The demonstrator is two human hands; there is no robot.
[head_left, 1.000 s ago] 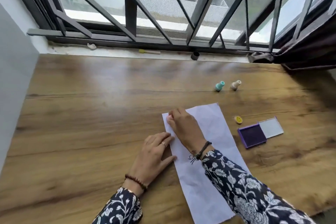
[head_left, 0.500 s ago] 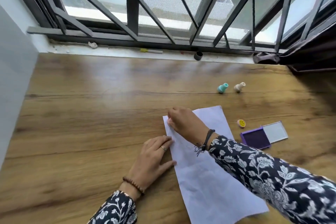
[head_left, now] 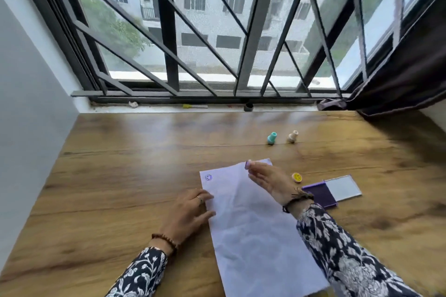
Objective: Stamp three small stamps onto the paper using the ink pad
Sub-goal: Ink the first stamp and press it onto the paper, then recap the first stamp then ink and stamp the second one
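A white paper [head_left: 251, 224] lies on the wooden table [head_left: 120, 188]. One purple round print [head_left: 208, 177] shows near its far left corner. My left hand [head_left: 190, 212] rests flat on the paper's left edge. My right hand [head_left: 268, 179] hovers over the paper's far end and pinches a small purple stamp [head_left: 248, 164] at its fingertips. The open purple ink pad [head_left: 319, 194] with its clear lid [head_left: 344, 187] sits to the right of the paper. A teal stamp [head_left: 272, 138] and a cream stamp [head_left: 292, 137] stand farther back. A yellow smiley cap [head_left: 297, 177] lies between paper and pad.
A barred window runs along the table's far edge, with a sill [head_left: 205, 108] that holds small bits. A dark curtain [head_left: 398, 84] hangs at the right. A grey wall [head_left: 29, 128] borders the left side.
My right hand has lifted the stamp off the paper's far left corner and moved right, leaving a purple print there. The view has tilted upward. My left hand stays on the paper.
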